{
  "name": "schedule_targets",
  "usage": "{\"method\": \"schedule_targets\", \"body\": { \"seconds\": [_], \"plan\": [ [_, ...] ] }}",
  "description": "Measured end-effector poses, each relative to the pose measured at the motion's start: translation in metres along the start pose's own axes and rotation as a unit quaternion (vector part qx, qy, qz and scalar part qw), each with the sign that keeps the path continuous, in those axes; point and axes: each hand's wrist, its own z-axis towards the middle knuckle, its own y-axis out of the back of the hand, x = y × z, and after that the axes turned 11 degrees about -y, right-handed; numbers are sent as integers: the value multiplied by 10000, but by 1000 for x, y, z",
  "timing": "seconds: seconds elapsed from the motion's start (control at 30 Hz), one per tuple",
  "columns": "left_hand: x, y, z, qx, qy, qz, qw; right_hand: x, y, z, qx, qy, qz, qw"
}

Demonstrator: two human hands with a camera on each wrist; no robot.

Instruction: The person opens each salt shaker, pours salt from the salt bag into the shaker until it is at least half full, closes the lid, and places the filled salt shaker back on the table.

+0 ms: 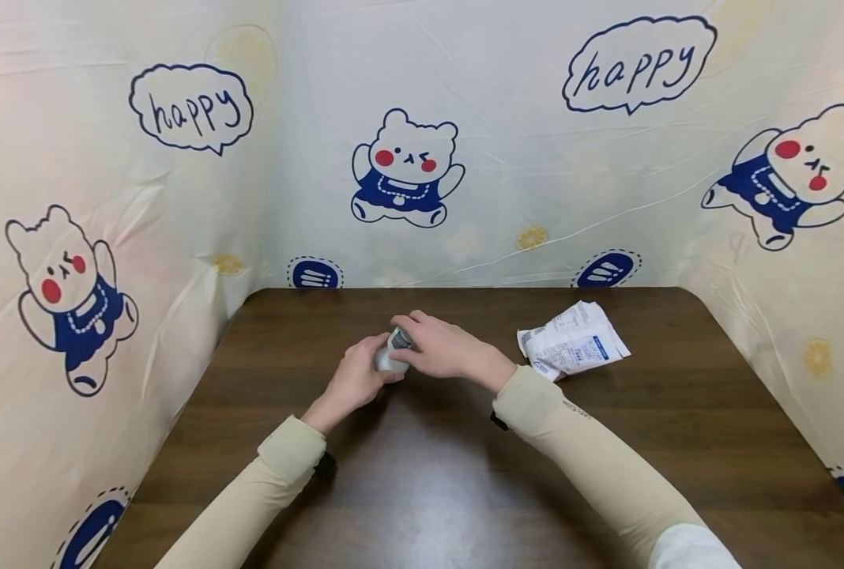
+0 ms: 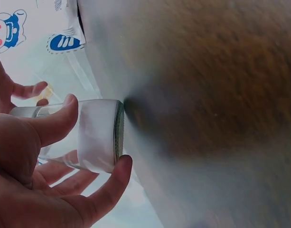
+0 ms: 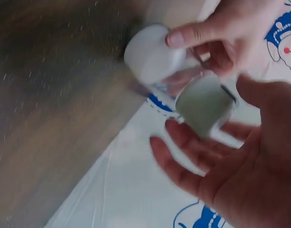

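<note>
A clear glass jar [image 2: 95, 133] with white contents is tilted above the table, its thick base towards the table in the left wrist view. My left hand [image 1: 356, 375] grips its body, the thumb on one side and the fingers on the other. Over its other end, my right hand [image 1: 446, 348] has thumb and fingers curled around the pale grey-green lid [image 3: 202, 104]. The lid looks on or very close to the jar's mouth; blur in the right wrist view hides the exact contact.
A crumpled white packet [image 1: 574, 340] with a blue label lies on the dark wooden table [image 1: 429, 490], to the right of my right hand. Behind the table and along its sides hangs a pale cloth [image 1: 507, 158] printed with bears.
</note>
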Motion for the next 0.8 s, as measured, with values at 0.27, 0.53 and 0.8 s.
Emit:
{"method": "schedule_targets", "body": {
  "seconds": [0.27, 0.53, 0.8],
  "plan": [
    [4, -2, 1, -45, -48, -37, 10000, -12, 7, -3, 160, 731, -45, 9972],
    [4, -2, 0, -122, -126, -42, 9998, -11, 6, 0, -86, 699, -435, 9966],
    [5, -3, 0, -183, -158, -27, 9997, -7, 6, 0, -201, 651, -762, 9948]
  ]
}}
